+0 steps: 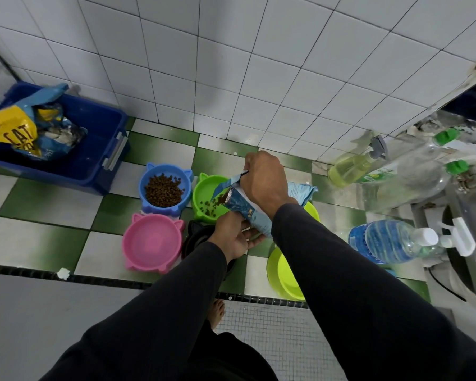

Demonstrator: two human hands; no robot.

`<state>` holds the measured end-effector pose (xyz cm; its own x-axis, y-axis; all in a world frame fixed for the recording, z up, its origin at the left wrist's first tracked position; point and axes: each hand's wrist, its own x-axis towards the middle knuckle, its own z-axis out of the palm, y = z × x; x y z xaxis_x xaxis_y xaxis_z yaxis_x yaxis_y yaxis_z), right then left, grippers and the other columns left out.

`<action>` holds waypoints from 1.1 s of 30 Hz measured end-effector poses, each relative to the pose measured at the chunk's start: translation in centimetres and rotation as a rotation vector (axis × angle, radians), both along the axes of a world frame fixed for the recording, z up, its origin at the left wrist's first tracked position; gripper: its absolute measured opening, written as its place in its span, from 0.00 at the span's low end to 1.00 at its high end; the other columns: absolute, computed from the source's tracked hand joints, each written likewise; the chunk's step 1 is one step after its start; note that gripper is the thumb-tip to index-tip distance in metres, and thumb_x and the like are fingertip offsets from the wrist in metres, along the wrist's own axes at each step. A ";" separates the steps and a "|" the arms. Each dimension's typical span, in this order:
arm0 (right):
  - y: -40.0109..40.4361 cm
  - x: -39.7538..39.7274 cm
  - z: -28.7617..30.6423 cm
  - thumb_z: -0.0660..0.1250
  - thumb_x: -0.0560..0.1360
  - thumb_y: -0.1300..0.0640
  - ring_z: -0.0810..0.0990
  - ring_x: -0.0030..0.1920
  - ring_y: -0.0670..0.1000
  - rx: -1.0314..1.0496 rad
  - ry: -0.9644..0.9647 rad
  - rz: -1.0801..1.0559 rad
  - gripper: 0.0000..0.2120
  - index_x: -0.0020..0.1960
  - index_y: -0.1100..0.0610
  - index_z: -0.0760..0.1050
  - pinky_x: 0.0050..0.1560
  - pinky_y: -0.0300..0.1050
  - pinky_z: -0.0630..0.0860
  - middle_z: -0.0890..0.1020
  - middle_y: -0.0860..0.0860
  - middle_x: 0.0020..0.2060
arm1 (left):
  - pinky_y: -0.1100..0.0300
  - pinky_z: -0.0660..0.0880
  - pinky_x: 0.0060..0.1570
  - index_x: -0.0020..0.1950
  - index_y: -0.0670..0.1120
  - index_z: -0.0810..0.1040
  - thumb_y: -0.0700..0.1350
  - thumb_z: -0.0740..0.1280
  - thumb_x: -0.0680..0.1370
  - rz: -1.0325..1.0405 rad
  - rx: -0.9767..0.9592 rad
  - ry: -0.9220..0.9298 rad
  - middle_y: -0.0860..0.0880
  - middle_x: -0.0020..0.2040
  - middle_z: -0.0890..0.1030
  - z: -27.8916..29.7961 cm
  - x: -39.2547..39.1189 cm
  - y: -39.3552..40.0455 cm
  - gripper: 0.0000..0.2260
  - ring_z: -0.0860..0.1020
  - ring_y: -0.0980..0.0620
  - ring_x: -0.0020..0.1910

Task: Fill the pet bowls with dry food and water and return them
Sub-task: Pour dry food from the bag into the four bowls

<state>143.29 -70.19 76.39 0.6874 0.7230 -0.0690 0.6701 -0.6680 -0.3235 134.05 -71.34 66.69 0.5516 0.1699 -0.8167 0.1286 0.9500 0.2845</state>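
Green bowl (pixel 208 198): taken as the landmark; it stands on the checkered floor (pixel 52 237) and a few brown pellets are seen inside it.
Food pouch (pixel 248 210): held tilted just above the green bowl's right rim, its torn mouth turned down toward the bowl; kibble is seen at the opening.
Right hand (pixel 264 180): closed on the pouch's upper edge, above and right of the green bowl.
Left hand (pixel 235 235): curled under the pouch's lower end, just in front of the green bowl.
Blue bowl (pixel 164 188): set just left of the green bowl; a heap of kibble is held in it.
Pink bowl (pixel 151 243): placed to the front left of the green bowl; no food is seen in it.
Dark bowl (pixel 197 239): partly hidden under the left hand; contents cannot be told.
Yellow-green bowl (pixel 285 273): placed to the front right of the green bowl, apparently without food.
Water bottle (pixel 385 240): lying well to the right of the green bowl.
Step in hand: dry food is judged to be poured into the second bowl.
Next move: the pouch is to be kept over the green bowl until the portion matches the blue bowl, then levelled and carried to the pink bowl.
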 end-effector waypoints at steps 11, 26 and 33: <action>0.2 0.1 0.2 0.72 0.69 0.63 0.72 0.39 0.54 -0.034 -0.007 -0.018 0.05 0.45 0.59 0.79 0.38 0.43 0.65 0.75 0.53 0.40 | 0.49 0.80 0.41 0.55 0.45 0.80 0.45 0.60 0.84 -0.010 -0.005 -0.015 0.41 0.52 0.84 0.3 -0.1 0.3 0.09 0.83 0.42 0.49; 0.1 0.1 0.4 0.74 0.70 0.62 0.73 0.41 0.54 -0.031 -0.006 -0.019 0.07 0.47 0.60 0.80 0.39 0.43 0.65 0.80 0.56 0.45 | 0.47 0.79 0.44 0.55 0.44 0.81 0.43 0.60 0.83 -0.007 -0.055 -0.052 0.42 0.52 0.84 0.7 -0.3 0.5 0.10 0.82 0.42 0.51; -0.1 0.1 0.5 0.74 0.70 0.62 0.76 0.42 0.55 -0.024 0.013 -0.029 0.06 0.47 0.60 0.80 0.39 0.43 0.66 0.81 0.56 0.45 | 0.47 0.79 0.43 0.58 0.45 0.81 0.44 0.59 0.85 0.006 -0.032 -0.034 0.43 0.54 0.85 0.7 0.0 0.2 0.11 0.82 0.42 0.52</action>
<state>143.38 -70.31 76.93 0.7068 0.7010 -0.0952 0.6463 -0.6946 -0.3161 134.06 -71.13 67.37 0.5781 0.1475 -0.8025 0.1140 0.9593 0.2584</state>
